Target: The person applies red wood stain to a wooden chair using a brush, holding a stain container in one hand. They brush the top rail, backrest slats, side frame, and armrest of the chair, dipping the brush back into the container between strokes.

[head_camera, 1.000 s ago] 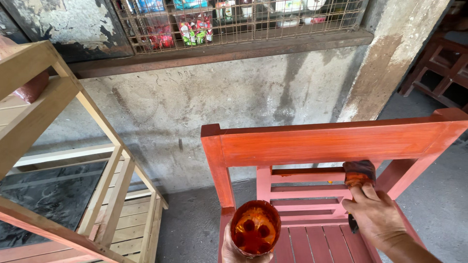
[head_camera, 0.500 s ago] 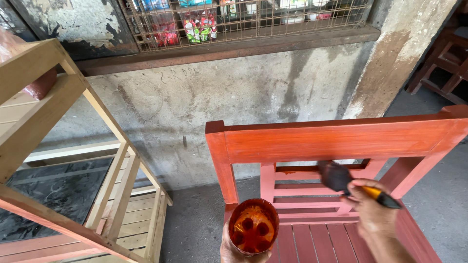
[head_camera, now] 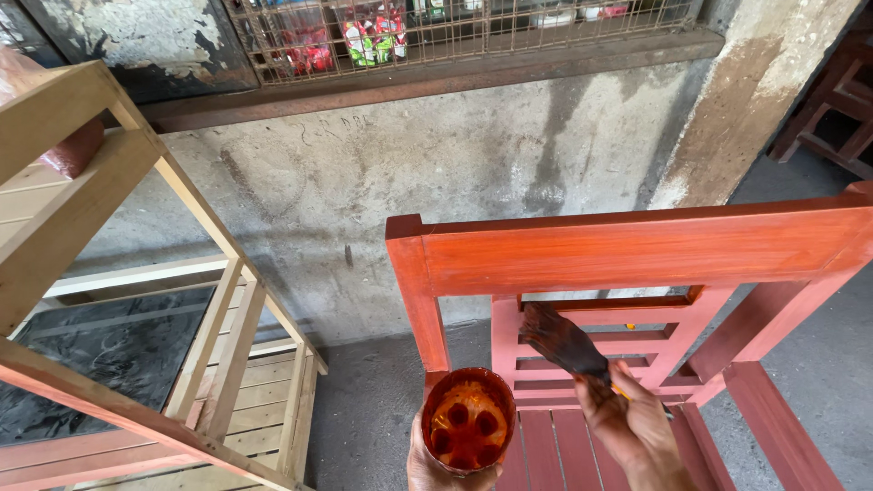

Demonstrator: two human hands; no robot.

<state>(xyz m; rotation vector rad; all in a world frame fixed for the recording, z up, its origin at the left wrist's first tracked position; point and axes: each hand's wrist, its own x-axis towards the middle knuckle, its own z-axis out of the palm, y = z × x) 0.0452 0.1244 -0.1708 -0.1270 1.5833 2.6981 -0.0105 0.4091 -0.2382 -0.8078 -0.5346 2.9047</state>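
My left hand (head_camera: 447, 465) holds a cut-off plastic cup (head_camera: 467, 419) with orange-red stain in its bottom, low in the head view. My right hand (head_camera: 634, 429) grips a paintbrush (head_camera: 562, 341) whose dark, wet bristles rest against an upper slat of a wooden chair back (head_camera: 637, 250). The chair is stained orange-red, with a broad top rail, horizontal slats and a slatted seat (head_camera: 582, 455) below my hands.
An unpainted pale wooden frame (head_camera: 118, 273) stands at the left, with one reddish rail low down. A stained concrete wall (head_camera: 436, 173) rises behind, topped by a ledge and a wire mesh (head_camera: 436, 27) with packets behind it. More red furniture (head_camera: 832, 100) stands at the far right.
My right hand has swung the brush leftwards across the slats, from the right post towards the middle of the chair back. The cup has stayed nearly still in my left hand.
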